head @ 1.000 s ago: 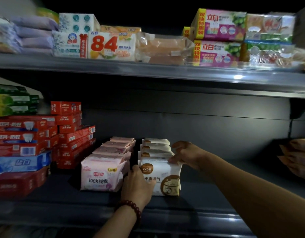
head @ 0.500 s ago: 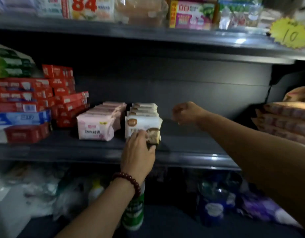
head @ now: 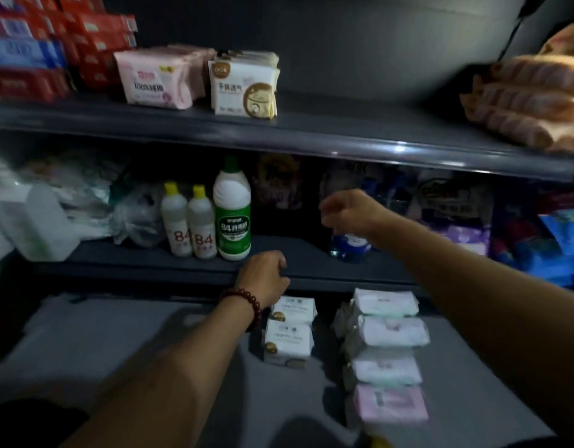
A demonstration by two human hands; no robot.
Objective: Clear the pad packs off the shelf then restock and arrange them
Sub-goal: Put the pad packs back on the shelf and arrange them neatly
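On the upper shelf [head: 311, 130] stand a row of pink pad packs [head: 153, 79] and a row of white pad packs [head: 243, 88], front packs facing me. Below, on the grey bottom surface [head: 117, 334], lie two white pad packs [head: 290, 337] and beside them a column of several white and pink pad packs [head: 387, 350]. My left hand [head: 263, 278], with a bead bracelet on the wrist, hovers just above the two white packs, fingers curled and empty. My right hand [head: 347, 215] hangs in front of the middle shelf, fingers loosely curled, holding nothing.
The middle shelf holds two small yellow-capped bottles [head: 188, 224], a green-labelled bottle [head: 231, 218], plastic bags [head: 53, 202] on the left, and a blue bottle [head: 348, 247] and dark packets on the right. Red boxes [head: 53, 43] stand left of the pad rows, orange packs [head: 531, 98] at far right.
My view has tilted down to the lower shelves. Both hands left the white pad row and dropped: the left to just above the packs on the bottom surface, the right to the middle shelf's height.
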